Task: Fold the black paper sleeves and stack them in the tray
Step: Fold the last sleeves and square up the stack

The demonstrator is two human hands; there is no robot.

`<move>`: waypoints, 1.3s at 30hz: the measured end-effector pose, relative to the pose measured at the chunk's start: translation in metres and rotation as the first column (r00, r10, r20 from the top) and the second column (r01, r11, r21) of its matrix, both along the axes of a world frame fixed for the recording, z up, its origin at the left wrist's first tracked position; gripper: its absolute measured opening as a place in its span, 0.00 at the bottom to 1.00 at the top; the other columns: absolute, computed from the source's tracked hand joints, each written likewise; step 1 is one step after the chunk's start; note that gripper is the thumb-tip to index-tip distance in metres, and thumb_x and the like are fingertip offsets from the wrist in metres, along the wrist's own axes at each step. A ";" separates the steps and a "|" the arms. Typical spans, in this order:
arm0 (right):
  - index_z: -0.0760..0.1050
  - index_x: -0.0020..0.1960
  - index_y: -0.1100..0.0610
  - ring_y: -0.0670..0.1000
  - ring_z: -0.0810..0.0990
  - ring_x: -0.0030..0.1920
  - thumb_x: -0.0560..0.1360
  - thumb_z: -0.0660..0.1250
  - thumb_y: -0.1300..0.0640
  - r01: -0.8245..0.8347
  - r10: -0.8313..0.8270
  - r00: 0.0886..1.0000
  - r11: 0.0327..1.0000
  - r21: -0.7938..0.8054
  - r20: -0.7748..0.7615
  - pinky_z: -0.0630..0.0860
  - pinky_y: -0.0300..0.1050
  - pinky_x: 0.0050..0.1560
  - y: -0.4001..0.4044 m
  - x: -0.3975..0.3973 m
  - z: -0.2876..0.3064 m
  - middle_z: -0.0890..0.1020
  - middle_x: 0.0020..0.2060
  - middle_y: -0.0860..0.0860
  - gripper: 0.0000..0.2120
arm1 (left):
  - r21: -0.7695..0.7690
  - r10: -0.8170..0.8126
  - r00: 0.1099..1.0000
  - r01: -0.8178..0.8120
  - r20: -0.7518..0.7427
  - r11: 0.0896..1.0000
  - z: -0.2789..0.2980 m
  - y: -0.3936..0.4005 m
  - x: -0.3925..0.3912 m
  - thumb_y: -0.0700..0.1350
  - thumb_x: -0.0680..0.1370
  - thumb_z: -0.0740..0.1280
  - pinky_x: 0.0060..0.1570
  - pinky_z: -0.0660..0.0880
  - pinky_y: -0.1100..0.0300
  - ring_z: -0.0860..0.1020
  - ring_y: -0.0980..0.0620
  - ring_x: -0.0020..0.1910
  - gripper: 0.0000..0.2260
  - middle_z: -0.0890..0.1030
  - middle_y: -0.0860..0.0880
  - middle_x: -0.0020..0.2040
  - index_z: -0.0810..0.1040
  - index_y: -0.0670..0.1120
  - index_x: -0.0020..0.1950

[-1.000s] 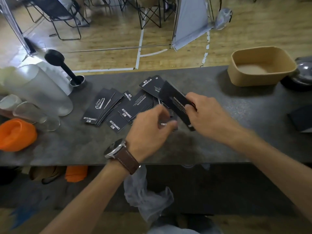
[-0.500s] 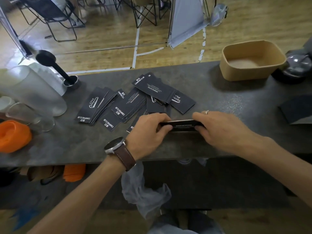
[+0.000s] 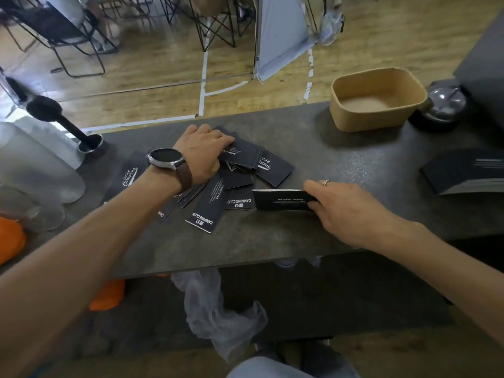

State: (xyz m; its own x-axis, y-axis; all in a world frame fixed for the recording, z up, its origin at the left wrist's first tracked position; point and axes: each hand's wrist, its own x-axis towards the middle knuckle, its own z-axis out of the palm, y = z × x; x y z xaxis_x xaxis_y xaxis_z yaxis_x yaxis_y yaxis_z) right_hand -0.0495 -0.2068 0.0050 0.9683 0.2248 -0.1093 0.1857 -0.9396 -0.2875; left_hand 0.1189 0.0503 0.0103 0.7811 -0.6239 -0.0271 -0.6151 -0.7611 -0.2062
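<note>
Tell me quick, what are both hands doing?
Left hand: fingers curled on a sleeve atop the pile.
Right hand: pinching the folded sleeve.

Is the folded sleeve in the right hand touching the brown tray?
Apart. The head view shows bare table between the folded sleeve and the brown tray.
</note>
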 end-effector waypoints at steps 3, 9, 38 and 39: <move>0.59 0.47 0.45 0.51 0.74 0.37 0.81 0.59 0.53 -0.005 0.005 1.000 1.000 0.005 0.002 0.76 0.53 0.38 -0.001 0.000 -0.002 0.74 0.40 0.46 0.09 | -0.002 0.038 0.998 -0.038 -0.056 0.999 0.002 0.004 0.002 0.51 0.72 0.71 0.57 0.66 0.50 0.71 0.44 0.58 0.27 0.75 0.46 0.60 0.70 0.49 0.70; 0.59 0.45 0.44 0.52 0.74 0.37 0.81 0.59 0.53 -0.001 0.001 1.000 1.000 0.031 -0.009 0.73 0.52 0.38 -0.003 0.005 -0.006 0.71 0.38 0.44 0.10 | -0.294 0.229 0.935 -0.307 -0.272 0.905 0.023 0.014 -0.021 0.58 0.66 0.77 0.54 0.70 0.55 0.73 0.47 0.54 0.31 0.75 0.45 0.55 0.74 0.46 0.63; 0.69 0.51 0.51 0.52 0.75 0.39 0.81 0.59 0.54 -0.064 0.048 0.993 0.986 0.151 0.110 0.75 0.56 0.41 0.002 -0.012 0.009 0.74 0.40 0.46 0.02 | -0.488 -0.089 0.485 -0.873 -0.870 0.011 0.014 -0.027 -0.127 0.47 0.72 0.76 0.30 0.77 0.65 0.83 0.48 0.34 0.15 0.85 0.46 0.38 0.79 0.36 0.48; 0.69 0.51 0.51 0.51 0.75 0.40 0.81 0.59 0.55 -0.071 0.055 0.993 0.983 0.167 0.100 0.75 0.55 0.42 0.004 -0.013 0.008 0.74 0.41 0.46 0.02 | -0.429 -0.182 0.431 -0.902 -0.884 -0.056 0.013 -0.029 -0.127 0.45 0.73 0.74 0.35 0.79 0.65 0.84 0.46 0.39 0.14 0.85 0.43 0.42 0.80 0.34 0.49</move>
